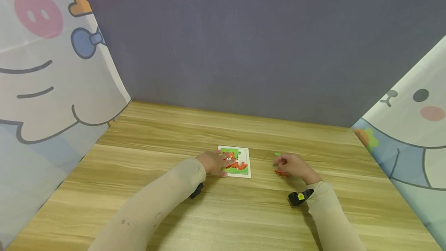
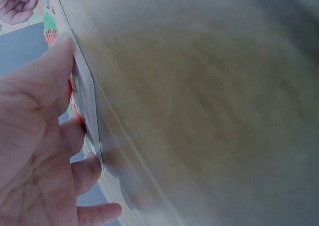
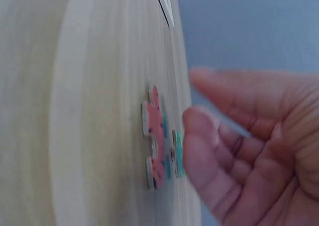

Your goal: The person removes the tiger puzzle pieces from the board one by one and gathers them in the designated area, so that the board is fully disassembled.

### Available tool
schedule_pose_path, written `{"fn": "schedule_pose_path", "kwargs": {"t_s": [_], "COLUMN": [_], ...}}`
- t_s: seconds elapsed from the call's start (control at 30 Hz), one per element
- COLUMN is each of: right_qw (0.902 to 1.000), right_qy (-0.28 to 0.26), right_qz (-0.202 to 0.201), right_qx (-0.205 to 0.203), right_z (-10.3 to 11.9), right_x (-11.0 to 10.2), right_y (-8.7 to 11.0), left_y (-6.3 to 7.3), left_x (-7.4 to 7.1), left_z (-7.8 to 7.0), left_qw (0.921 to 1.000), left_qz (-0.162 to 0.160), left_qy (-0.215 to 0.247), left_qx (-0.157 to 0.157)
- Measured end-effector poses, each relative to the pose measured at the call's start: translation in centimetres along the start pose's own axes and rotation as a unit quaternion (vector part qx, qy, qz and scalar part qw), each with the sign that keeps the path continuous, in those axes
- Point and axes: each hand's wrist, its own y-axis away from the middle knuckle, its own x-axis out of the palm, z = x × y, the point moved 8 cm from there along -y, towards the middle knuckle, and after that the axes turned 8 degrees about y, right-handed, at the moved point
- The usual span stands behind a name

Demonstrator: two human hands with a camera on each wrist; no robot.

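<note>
Over past the left hand's outer side hangs a white cloth printed with a big pink-snouted cartoon. The left sleeve, pale and marked with a few spots, runs up from my near side, with a small black device at the wrist. The left hand lies with its fingers spread, resting on the left side of a puzzle board and gripping nothing. To the right of those fingertips I can see a picture of a striped orange animal on green, with a white gap at the board's far right corner.

Bare wooden tabletop stretches between the two hands, and a dark grey wall stands beyond both. Just beyond the right hand's fingertips lies a green piece; a red-orange piece lies on the wood just below the same fingers. The right hand is loosely bent, thumb and finger apart, with nothing visible between them; I can't tell whether it touches the green piece. Behind it come another black device with a yellow mark and the right sleeve. Farther right hangs a second cartoon cloth.
</note>
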Motion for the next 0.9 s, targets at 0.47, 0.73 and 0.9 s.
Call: {"fn": "schedule_pose_path", "kwargs": {"t_s": [0.47,0.73,0.9], "right_qw": [0.9979,0.9964,0.9953], "right_qy": [0.018,0.024,0.018], "right_qz": [-0.001,0.011,0.018], "right_qx": [-0.062,-0.081,-0.094], "right_z": [2.1,3.2,4.1], "right_x": [1.4,2.3,2.6], "right_y": [-1.2,-1.7,-1.9], "left_y": [0.0,-0.1,-0.1], "left_x": [-0.1,-0.1,0.1], "left_z": [0.0,0.1,0.1], "left_qw": [1.0000,1.0000,1.0000], "left_qz": [-0.001,-0.009,-0.003], "left_qy": [0.003,0.000,0.003], "left_qx": [0.000,0.003,-0.001]}}
